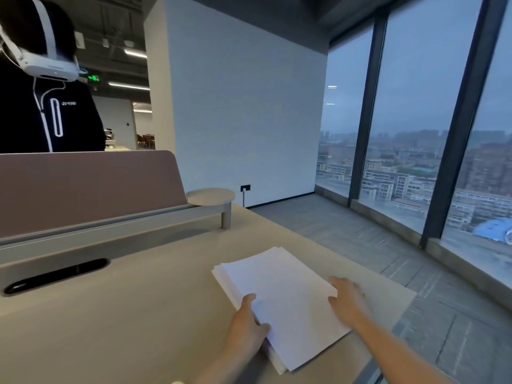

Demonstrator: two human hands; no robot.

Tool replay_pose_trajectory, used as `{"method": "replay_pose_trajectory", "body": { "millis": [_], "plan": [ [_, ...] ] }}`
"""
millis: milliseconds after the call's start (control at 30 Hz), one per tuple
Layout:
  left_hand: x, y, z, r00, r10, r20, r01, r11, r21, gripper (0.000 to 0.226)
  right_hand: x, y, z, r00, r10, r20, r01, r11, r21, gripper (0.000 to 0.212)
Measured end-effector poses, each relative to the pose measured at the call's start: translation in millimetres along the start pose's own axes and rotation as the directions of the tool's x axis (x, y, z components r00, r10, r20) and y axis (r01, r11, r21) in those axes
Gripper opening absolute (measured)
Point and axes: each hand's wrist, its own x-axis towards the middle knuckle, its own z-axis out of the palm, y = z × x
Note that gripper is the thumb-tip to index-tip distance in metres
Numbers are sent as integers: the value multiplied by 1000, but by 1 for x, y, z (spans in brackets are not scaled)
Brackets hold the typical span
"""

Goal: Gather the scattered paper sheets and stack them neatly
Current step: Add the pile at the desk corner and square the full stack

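Note:
A pile of white paper sheets [279,297] lies on the beige desk [133,314], near its right edge. The sheets are roughly aligned, with a few edges fanned out along the left side. My left hand [248,325] grips the pile's near left edge, thumb on top and fingers tucked under the sheets. My right hand [346,300] rests flat against the pile's right edge, fingers apart and partly on the top sheet.
A pink divider panel [83,189] stands along the desk's far side, with a small round shelf [210,196] at its end. A dark cable slot [55,275] is cut into the desk at left. A person with a headset stands behind the divider. Floor and windows lie to the right.

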Motion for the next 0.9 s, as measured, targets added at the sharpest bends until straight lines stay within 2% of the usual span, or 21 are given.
{"method": "replay_pose_trajectory", "body": {
  "millis": [100,200,267,300,367,433,500,600,667,767,800,867,900],
  "plan": [
    [-3,0,0,1000,-12,-10,13,999,40,66,6,4,8,997,20,79,-25,998,59,55],
    [-3,-2,-4,998,-34,-49,36,999,41,70,11,-1,8,990,60,124,-87,971,221,60],
    [-3,-1,-8,991,-123,-58,118,990,-80,67,16,-3,9,983,81,164,-127,946,298,65],
    [-3,2,-10,982,-184,-30,174,962,-208,58,19,-4,10,979,79,188,-135,944,303,68],
    [-3,9,-13,967,-252,43,234,806,-543,33,23,-7,10,968,80,236,-153,940,306,73],
    [-3,17,-15,948,-289,136,292,611,-736,24,23,-10,8,960,83,269,-168,937,307,73],
    [-1,19,-21,931,-328,157,323,548,-772,25,20,-13,5,954,87,288,-178,935,307,71],
    [3,15,-34,894,-411,177,370,457,-809,12,17,-11,7,953,99,286,-193,927,323,68],
    [4,11,-40,866,-449,222,415,395,-820,17,15,-10,8,957,97,274,-189,923,334,66],
    [7,7,-42,867,-443,228,416,393,-820,23,12,-9,12,961,86,261,-178,919,352,60],
    [7,7,-42,874,-435,219,408,409,-816,23,11,-8,12,963,75,260,-165,924,344,51],
    [9,5,-41,890,-407,208,395,456,-798,24,8,-7,14,966,50,252,-138,928,345,18],
    [10,4,-40,896,-394,206,393,482,-783,25,7,-7,14,968,32,248,-120,929,351,13]
  ]
}}
